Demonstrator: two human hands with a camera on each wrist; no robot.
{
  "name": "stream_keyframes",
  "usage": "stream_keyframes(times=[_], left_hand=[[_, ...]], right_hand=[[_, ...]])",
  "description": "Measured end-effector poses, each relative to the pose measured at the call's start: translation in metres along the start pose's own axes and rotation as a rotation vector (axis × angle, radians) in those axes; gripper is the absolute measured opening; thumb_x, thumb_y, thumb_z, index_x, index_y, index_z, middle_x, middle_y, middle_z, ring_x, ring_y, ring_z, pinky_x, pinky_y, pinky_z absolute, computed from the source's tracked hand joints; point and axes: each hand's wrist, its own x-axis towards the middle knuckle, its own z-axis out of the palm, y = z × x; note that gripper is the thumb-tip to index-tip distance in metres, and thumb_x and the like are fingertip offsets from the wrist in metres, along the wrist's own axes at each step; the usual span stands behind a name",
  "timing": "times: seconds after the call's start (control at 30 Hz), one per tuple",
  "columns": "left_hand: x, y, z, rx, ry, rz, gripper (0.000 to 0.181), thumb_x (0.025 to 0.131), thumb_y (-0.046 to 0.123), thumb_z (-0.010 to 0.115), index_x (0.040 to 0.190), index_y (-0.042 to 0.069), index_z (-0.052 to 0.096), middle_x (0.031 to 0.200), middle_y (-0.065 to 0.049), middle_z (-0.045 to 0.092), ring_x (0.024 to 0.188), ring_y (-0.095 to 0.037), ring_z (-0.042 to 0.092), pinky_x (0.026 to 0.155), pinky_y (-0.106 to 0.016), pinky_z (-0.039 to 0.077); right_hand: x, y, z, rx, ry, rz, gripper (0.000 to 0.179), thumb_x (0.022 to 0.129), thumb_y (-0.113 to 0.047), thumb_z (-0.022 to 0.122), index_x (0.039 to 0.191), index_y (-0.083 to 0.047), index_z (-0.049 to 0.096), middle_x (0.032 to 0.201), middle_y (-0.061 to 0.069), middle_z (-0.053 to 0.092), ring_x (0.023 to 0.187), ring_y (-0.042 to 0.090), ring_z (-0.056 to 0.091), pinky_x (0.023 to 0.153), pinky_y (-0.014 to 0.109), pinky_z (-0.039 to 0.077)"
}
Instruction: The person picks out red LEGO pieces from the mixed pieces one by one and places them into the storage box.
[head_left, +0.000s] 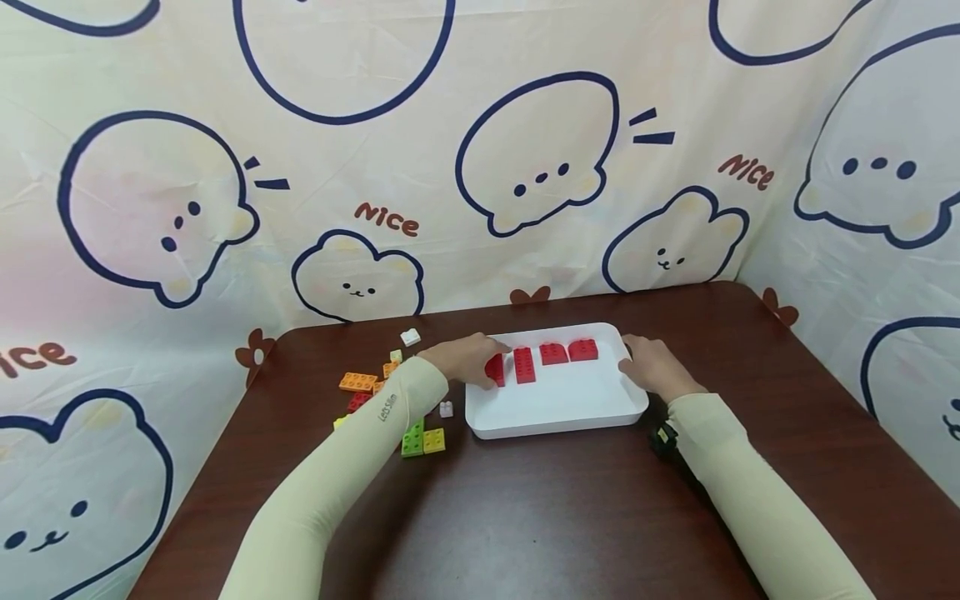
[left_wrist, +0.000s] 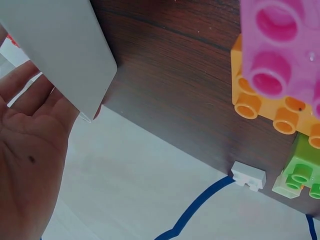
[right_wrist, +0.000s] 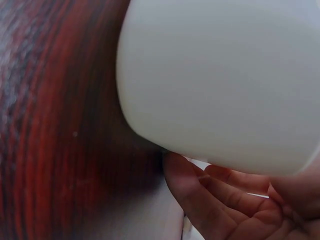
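A white tray (head_left: 558,408) lies on the table with several red toy bricks along its far side. My left hand (head_left: 468,358) reaches over the tray's left rim and pinches the leftmost red brick (head_left: 495,370) between thumb and fingers. In the left wrist view, the palm (left_wrist: 30,145) is beside the tray wall (left_wrist: 65,55), which hides most of that brick. At the opposite end, my right hand (head_left: 658,367) grips the tray's right rim. The right wrist view shows its curled fingers (right_wrist: 200,195) against the tray's outer side (right_wrist: 215,90).
Left of the tray, partly behind the left forearm, lie loose bricks: orange (head_left: 358,382), green (head_left: 412,439), yellow (head_left: 434,441) and white (head_left: 410,337). A pink brick (left_wrist: 280,45) sits atop an orange one in the left wrist view. A patterned curtain (head_left: 525,250) borders the dark table (head_left: 525,517).
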Motion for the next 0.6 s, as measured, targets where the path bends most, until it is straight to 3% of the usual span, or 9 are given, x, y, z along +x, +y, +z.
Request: stream_keyframes(times=[0.2,0.6], left_hand=[[0.001,-0.003,0.002,-0.017,0.020,0.025,0.076,0.083,0.035,0.084,0.151,0.022,0.051,0.135,-0.003,0.062,0.121,-0.020,0.053,0.097,-0.040,0.053],[-0.009,-0.007,-0.006,-0.063,0.056,0.046,0.070,0.089,0.043,0.074,0.151,0.022,0.050,0.148,-0.007,0.052,0.137,-0.028,0.045,0.106,-0.051,0.046]], right_hand=[[0.000,0.000,0.001,-0.008,0.009,-0.006,0.060,0.103,-0.017,0.054,0.152,0.010,0.032,0.149,0.035,0.040,0.131,0.048,0.047,0.107,0.062,0.039],[-0.002,0.000,-0.001,-0.002,0.011,-0.008,0.061,0.102,-0.017,0.055,0.151,0.011,0.032,0.149,0.036,0.039,0.130,0.048,0.046,0.107,0.062,0.039]])
